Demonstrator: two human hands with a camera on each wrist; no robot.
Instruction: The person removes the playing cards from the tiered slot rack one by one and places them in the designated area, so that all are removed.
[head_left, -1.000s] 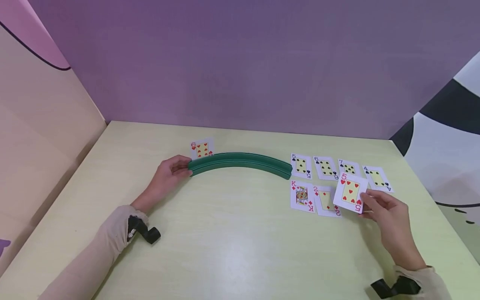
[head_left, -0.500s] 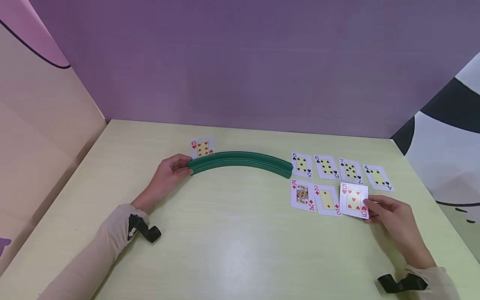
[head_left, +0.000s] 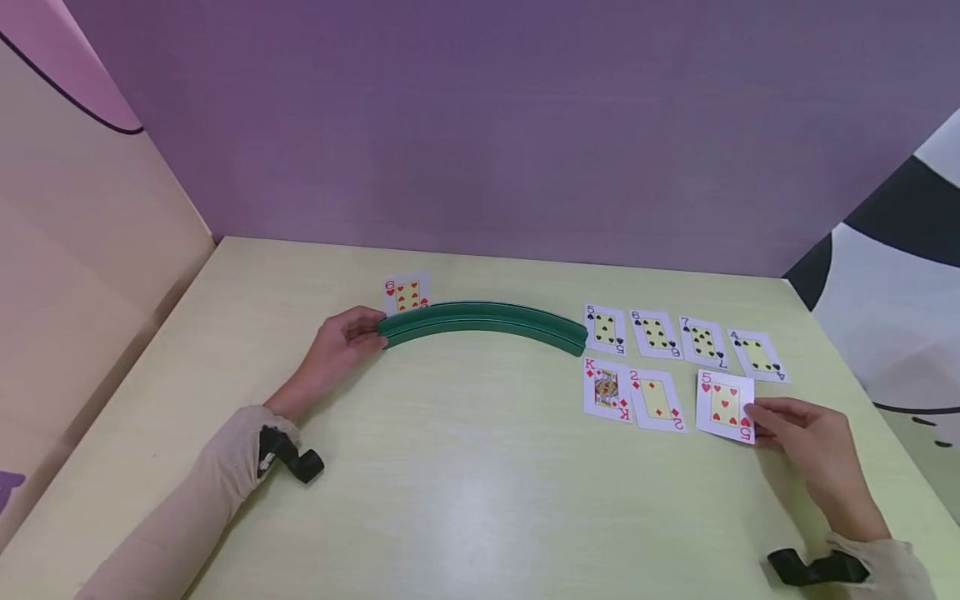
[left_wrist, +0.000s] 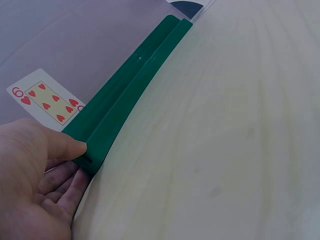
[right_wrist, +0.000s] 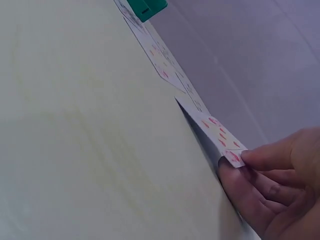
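Observation:
My left hand (head_left: 337,350) pinches the left end of a long, curved green card holder (head_left: 483,317), thumb on top and fingers below. A six of hearts (left_wrist: 47,100) stands upright at that end, its lower edge hidden by the holder. On the right, my right hand (head_left: 813,446) pinches the lower right corner of a five of hearts (head_left: 723,404) between thumb and fingers. In the right wrist view this card (right_wrist: 217,132) tilts, its held end raised and its far edge close to the table. To its left lies a two of diamonds (head_left: 658,400), with a small gap between them.
A king of diamonds (head_left: 606,388) lies left of the two. Behind them runs a row of spades: five (head_left: 604,330), six (head_left: 655,335), seven (head_left: 702,342) and four (head_left: 757,355). The holder's right end meets the five of spades. A purple wall (head_left: 487,133) backs the table (head_left: 465,500).
My right hand has moved right and toward me, lowering the five of hearts from over the two of diamonds to a spot beside it. The left hand and holder have stayed put.

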